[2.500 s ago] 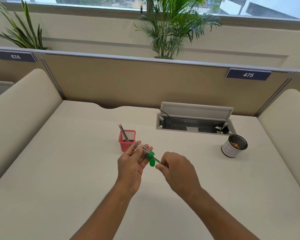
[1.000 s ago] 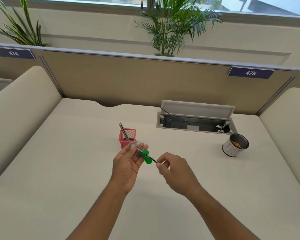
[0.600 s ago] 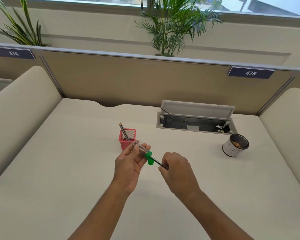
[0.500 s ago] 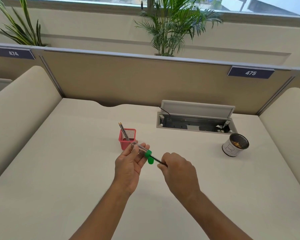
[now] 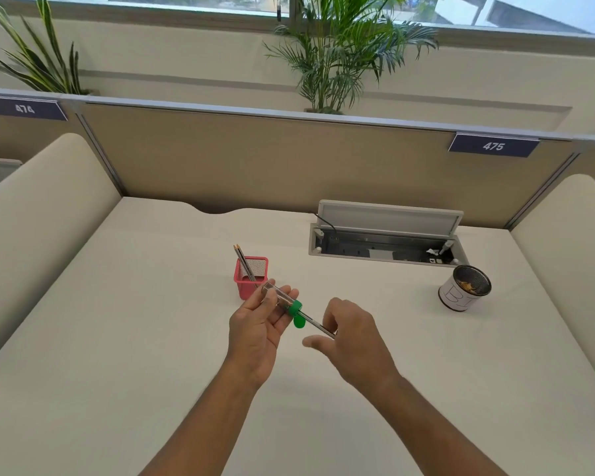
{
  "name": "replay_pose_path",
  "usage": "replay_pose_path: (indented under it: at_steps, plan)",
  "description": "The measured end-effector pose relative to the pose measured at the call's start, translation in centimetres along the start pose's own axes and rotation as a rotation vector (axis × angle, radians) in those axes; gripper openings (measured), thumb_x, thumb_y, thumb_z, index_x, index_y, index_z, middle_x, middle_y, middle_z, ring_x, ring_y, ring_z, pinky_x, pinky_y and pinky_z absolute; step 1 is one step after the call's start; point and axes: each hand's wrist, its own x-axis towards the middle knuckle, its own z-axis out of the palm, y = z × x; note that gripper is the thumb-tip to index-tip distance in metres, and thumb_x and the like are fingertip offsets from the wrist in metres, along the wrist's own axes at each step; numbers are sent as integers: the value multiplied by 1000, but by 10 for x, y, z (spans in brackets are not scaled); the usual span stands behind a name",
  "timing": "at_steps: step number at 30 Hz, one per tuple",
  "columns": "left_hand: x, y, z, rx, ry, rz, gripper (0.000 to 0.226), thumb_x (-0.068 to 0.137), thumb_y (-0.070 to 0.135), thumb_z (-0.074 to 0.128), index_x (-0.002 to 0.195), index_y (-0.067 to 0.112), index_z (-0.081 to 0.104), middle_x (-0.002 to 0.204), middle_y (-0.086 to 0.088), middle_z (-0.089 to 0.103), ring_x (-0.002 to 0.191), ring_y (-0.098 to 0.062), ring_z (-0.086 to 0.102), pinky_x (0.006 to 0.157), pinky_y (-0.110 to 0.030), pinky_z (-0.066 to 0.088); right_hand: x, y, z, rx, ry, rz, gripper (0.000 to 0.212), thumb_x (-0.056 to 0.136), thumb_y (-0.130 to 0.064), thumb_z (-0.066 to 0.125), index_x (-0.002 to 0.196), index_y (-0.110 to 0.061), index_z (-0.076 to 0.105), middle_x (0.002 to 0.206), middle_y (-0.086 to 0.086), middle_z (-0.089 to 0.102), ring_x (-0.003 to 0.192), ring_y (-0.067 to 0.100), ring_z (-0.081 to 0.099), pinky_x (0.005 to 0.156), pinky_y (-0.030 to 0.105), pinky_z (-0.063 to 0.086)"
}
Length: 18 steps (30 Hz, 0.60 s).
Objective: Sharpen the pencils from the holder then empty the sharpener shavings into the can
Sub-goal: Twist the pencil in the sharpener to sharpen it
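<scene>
- Since the earlier frame, the thumb of the right grip (image 5: 354,334) has been lifted off the pencil (image 5: 316,323); the grip is spread.
- The pencil is seated in the sharpener (image 5: 294,308), which is pinched by the left grip (image 5: 258,324) just right of the holder (image 5: 246,290).
- The can (image 5: 455,298) is stood well right of the holder.

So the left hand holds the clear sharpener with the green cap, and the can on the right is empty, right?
Not empty: the head view shows shavings in the can. The left hand does hold the clear green-capped sharpener.
</scene>
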Motion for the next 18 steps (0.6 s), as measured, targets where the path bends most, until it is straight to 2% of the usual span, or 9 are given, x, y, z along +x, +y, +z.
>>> replay_pose_path:
  at_steps: [3,6,9,13,15,16,18]
  plan:
    - [-1,0,1,-12,7,9,36,109,12,55,143,1,60,129,-23,75,117,-37,76,101,-48,62,0,2,6,-112,71,-63,37,89,-36,79,77,-25,46,73,-7,51,63,12,48,57,24,39]
    - [-2,-1,2,-21,20,11,36,109,12,55,143,2,61,128,-23,76,116,-36,77,99,-47,63,0,2,8,-182,81,-59,28,96,-41,68,83,-24,50,76,-5,56,65,15,54,58,27,45]
    - [-3,-1,2,-29,15,7,36,109,11,55,143,1,61,128,-24,76,115,-35,78,96,-45,64,2,1,7,-218,42,-39,27,102,-46,58,86,-24,57,76,-6,62,65,16,57,59,32,50]
    - [-2,1,2,-4,9,-6,34,109,11,54,142,2,61,128,-24,76,115,-37,77,95,-45,65,5,2,6,-140,-58,26,34,106,-45,47,88,-21,63,77,-2,70,70,20,65,67,43,58]
    - [-2,0,2,2,14,-12,34,110,10,54,142,1,61,128,-25,75,116,-37,77,96,-45,64,5,2,6,-53,-54,26,28,102,-45,57,90,-20,64,78,-2,70,71,19,65,68,44,58]
    - [-2,0,2,2,19,-14,34,110,10,54,141,2,61,128,-25,75,116,-37,77,97,-45,64,5,2,5,-11,-42,18,27,96,-47,67,94,-20,64,81,-3,69,72,17,64,67,39,57]
    - [-1,-1,1,6,23,-13,34,109,11,55,141,2,62,128,-24,75,117,-36,77,98,-46,63,5,2,4,-26,-24,-27,37,82,-48,82,94,-22,58,84,-6,61,74,13,57,63,24,47]
